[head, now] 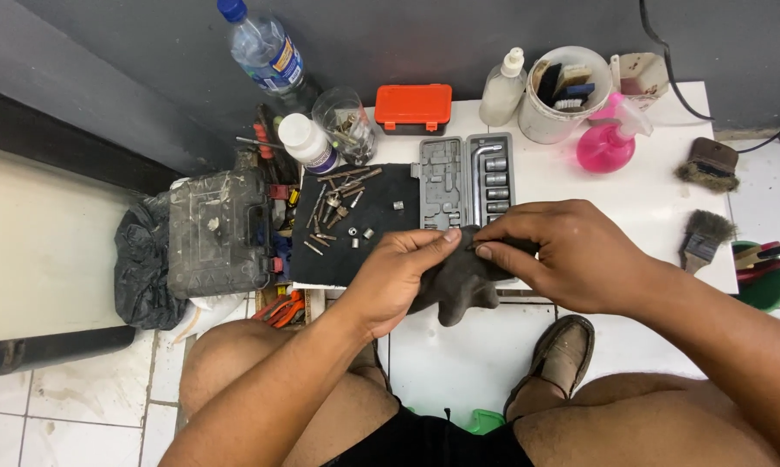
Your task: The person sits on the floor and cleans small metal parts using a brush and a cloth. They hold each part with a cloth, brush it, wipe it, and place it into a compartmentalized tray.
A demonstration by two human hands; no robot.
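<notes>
Both hands worked a dark grey cloth above the white worktop.

The left hand (398, 277) and right hand (571, 255) each pinched the dark grey cloth (461, 284) between thumb and fingertips, holding it just in front of the open grey socket set case (466, 180). Loose bits and screws lay on a black mat (381, 233) to the left on the worktop (649, 199), beside a battered grey tool case (218, 232).
</notes>
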